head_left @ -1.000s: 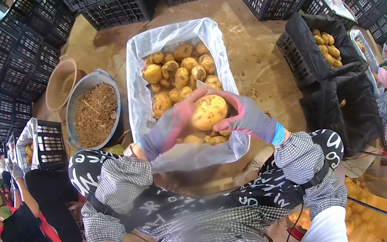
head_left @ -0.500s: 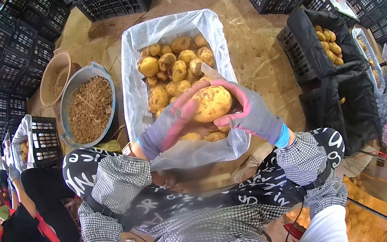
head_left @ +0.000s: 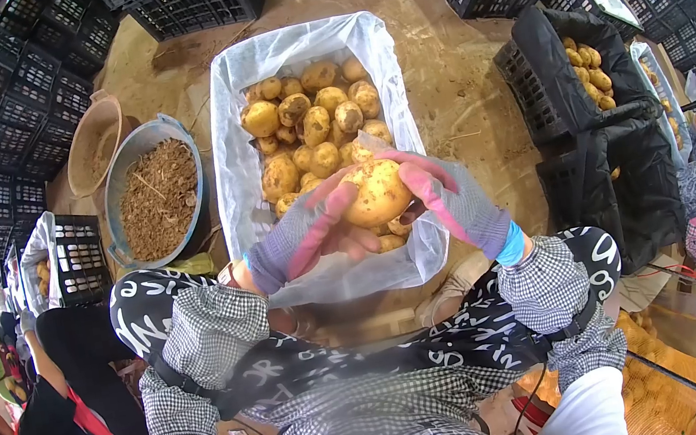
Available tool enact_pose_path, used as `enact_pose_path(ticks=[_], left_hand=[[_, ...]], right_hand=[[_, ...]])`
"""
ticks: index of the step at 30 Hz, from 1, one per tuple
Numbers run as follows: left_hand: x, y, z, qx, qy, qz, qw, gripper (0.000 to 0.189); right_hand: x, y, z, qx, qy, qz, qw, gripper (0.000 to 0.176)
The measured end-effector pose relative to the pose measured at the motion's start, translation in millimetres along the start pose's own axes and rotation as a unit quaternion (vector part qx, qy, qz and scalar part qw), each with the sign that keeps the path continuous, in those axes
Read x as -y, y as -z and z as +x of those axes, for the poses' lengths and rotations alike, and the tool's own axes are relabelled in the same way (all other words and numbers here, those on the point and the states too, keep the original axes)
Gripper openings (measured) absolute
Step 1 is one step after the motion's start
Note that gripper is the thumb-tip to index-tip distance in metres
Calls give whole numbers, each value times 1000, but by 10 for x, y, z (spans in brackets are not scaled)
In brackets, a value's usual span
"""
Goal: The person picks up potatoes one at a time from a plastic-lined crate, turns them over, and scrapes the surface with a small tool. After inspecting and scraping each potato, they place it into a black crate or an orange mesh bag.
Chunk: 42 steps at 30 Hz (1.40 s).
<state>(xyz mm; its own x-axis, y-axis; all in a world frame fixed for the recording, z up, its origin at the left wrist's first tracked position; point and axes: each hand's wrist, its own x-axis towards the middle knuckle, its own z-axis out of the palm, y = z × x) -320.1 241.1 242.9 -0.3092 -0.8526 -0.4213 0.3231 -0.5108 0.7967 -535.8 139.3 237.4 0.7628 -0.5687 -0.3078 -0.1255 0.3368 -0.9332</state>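
Between my two gloved hands is a large yellow potato [head_left: 375,191] with specks of soil, held above a crate [head_left: 224,159] lined with white plastic film. My left hand [head_left: 305,228], in a grey and pink glove, has its fingers against the potato's left side. On the other side my right hand [head_left: 454,195] grips it with the thumb and fingers curled around. A thin greyish piece [head_left: 371,140] shows just beyond the right fingers; I cannot make out what it is. Several soil-stained potatoes [head_left: 317,124] lie in the crate below, partly hidden by my hands.
Left of the crate stand a blue-grey tub [head_left: 199,181] of brown crumbly material and a tan basin [head_left: 77,158]. Black-lined crates [head_left: 526,90] stand right, one with potatoes. Stacked black crates [head_left: 193,3] ring the floor. A person in black [head_left: 66,426] sits at left.
The potato has turned between my hands and shifted slightly left. My left fingers, blurred before, now rest on its side, and my right hand has come over its right edge.
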Motion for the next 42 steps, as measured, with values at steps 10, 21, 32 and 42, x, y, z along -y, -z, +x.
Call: enact_pose_path(ticks=[10,21,32,42], left_hand=[[47,49,-6,-55,-19,61,996,72],[-19,-5,14,-30,-9,90,995,77],[8,22,-1,-29,-10,59,998,74],[108,123,89,-32,29,19,999,75]], right_hand=[[-109,-68,36,29,117,-153,981,69],[40,2,-3,65,-65,2,996,73],[149,-82,-58,64,-10,35,997,74],[79,-185,-51,-13,-52,-55,997,68]])
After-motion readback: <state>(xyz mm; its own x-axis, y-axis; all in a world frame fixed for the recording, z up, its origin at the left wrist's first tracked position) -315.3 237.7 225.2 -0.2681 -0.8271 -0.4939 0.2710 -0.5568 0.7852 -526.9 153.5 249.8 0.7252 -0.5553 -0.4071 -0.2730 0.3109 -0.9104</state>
